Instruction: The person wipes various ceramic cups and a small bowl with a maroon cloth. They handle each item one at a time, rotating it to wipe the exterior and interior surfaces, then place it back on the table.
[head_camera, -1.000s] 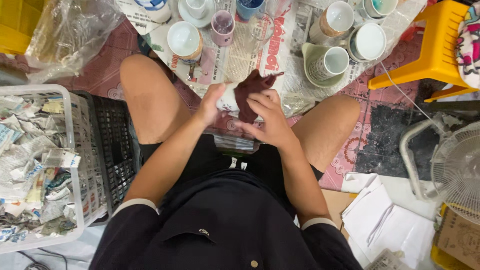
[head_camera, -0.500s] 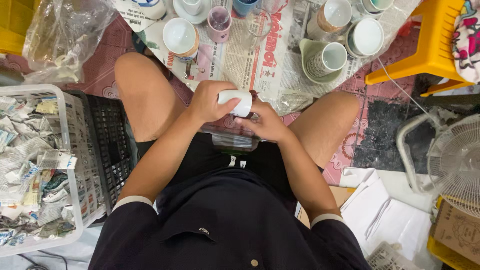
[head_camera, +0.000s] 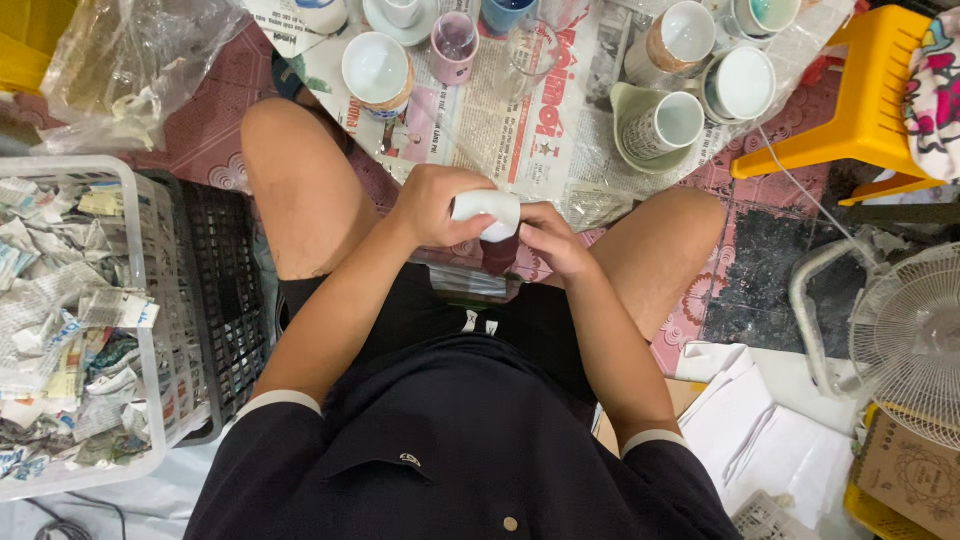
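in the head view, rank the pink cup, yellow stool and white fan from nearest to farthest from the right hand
1. pink cup, up ahead on the newspaper, slightly left of the right hand.
2. yellow stool, off to the upper right.
3. white fan, far right, lower edge.

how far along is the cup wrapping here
Done: nothing in view shows a finished wrapped cup. In hand: the left hand holds a small white cup over the lap, and the right hand works at it from the other side. Left: several bare cups stand on the newspaper ahead; a white basket of crumpled paper sits beside the left knee.
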